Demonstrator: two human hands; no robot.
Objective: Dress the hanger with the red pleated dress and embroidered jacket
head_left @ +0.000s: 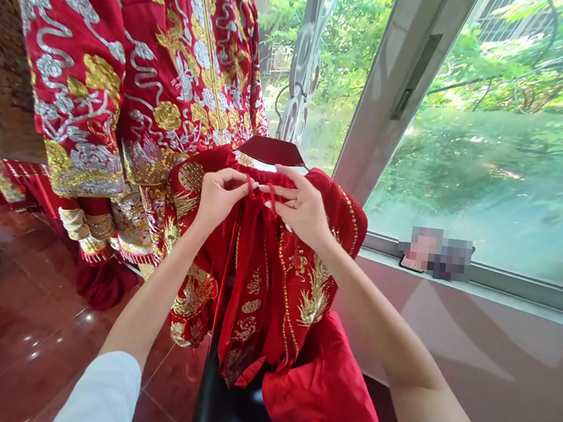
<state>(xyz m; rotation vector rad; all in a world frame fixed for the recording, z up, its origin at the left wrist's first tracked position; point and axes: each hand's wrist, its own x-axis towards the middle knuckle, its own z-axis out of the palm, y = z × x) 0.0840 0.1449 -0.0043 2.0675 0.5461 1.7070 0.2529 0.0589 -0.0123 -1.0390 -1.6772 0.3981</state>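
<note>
A red garment with gold embroidery [263, 290] hangs draped over a dark red hanger-like form [272, 149] in front of me. My left hand [218, 198] is closed in a pinch on a thin red tie string at the garment's top edge. My right hand [302, 203] pinches the same red string [271, 200] from the other side, fingers partly stretched. Both hands meet at the garment's waist, almost touching.
A larger red robe with gold and silver embroidery [140, 68] hangs at the left. A big window [496, 126] with a grey frame and sill runs along the right; small blurred objects [435, 254] lie on the sill. The floor is glossy red-brown tile [22, 331]. A dark stool stands below the garment.
</note>
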